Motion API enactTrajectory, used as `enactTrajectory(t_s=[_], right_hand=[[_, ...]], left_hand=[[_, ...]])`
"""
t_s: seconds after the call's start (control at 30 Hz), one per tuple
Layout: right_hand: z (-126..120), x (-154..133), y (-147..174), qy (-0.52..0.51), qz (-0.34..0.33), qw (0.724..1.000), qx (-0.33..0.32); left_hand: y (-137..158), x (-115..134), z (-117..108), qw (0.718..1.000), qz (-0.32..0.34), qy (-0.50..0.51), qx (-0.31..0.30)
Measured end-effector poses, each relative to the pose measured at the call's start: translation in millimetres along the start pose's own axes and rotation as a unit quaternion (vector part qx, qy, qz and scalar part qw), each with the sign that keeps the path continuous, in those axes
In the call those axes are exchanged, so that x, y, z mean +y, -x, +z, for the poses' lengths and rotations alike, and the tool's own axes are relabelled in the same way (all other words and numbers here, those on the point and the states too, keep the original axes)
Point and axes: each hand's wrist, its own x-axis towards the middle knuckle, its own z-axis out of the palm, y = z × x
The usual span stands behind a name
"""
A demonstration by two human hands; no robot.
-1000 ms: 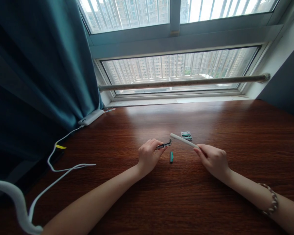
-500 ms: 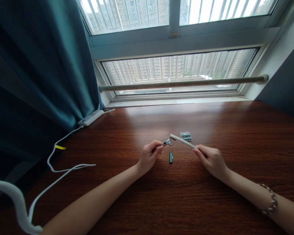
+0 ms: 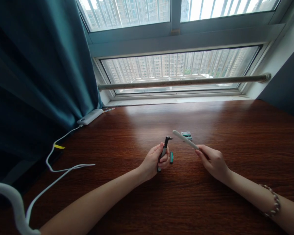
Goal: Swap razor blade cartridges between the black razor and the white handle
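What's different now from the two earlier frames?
The left hand turned the razor handle from slanting rightward to nearly upright. The white brush in the right hand shifted its tip slightly rightward and farther up the picture. Neither hand let go; the green cartridge and plastic case stayed put.

Brown wood-grain tabletop (image 3: 137,119) beneath left hand (image 3: 152,161), daylit window (image 3: 175,40) beyond, blue curtain (image 3: 51,58) left of that hand, shaded wall (image 3: 285,83) past right hand (image 3: 214,161)
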Motion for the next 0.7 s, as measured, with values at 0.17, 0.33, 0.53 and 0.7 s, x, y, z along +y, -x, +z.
enactTrajectory(t_s=[0.17,0.33,0.53,0.7], right_hand=[[0.5,-0.7,0.2,0.004,0.016,1.000,-0.005],[-0.1,-2.3,0.3,-0.004,-0.018,0.998,-0.053],[1.3,-0.3,1.6,0.016,-0.023,0.999,-0.033],[3.1,1.6,3.0,0.051,-0.022,0.998,-0.025]], left_hand=[[0.1,-1.2,-0.9,0.998,-0.031,0.047,-0.019],[-0.8,-1.0,0.1,0.998,-0.029,0.047,-0.016],[0.5,0.5,4.7,0.999,0.007,0.037,0.003],[2.0,-0.3,8.6,0.999,0.019,0.026,0.002]])
